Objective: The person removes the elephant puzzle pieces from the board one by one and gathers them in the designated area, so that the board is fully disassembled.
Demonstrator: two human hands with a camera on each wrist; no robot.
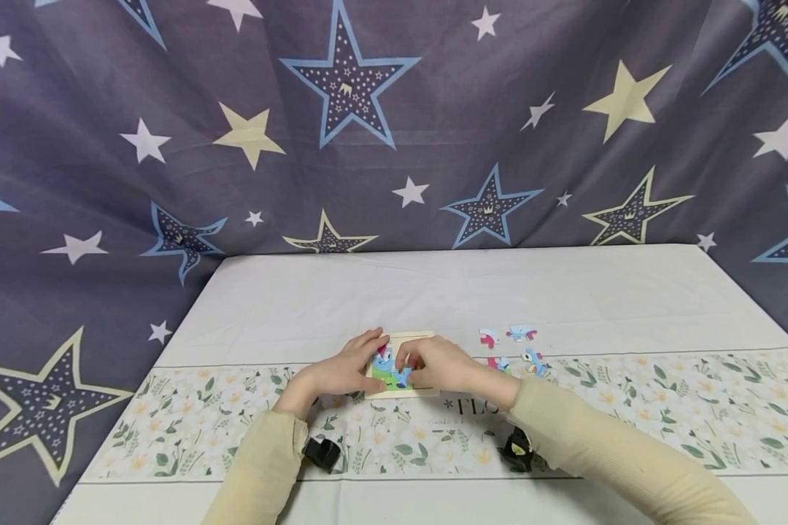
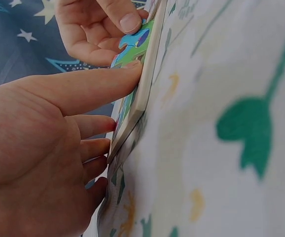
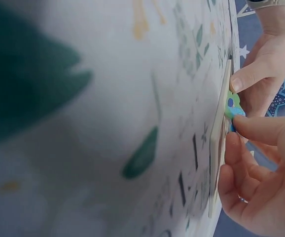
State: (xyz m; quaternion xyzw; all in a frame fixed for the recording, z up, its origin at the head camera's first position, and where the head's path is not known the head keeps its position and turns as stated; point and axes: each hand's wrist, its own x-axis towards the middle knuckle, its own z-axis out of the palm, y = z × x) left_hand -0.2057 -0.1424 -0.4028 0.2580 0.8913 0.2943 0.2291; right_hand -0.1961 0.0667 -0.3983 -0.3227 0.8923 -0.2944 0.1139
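Head view, right grip [image 1: 438, 364] holding puzzle piece [image 1: 403, 378]

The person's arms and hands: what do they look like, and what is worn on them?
The left sleeve and right sleeve are long and pale cream. A small black device sits by the left one, another by the right. The left hand and right hand wear no gloves.

A wide lane along the back edge of the table [image 1: 368, 288]! Left hand [image 1: 343, 368] blocks the left edge of the board [image 1: 410, 394], right hand [image 1: 443, 361] bars its right; beyond, pieces [image 1: 517, 332] obstruct, then room towards the table's right edge.
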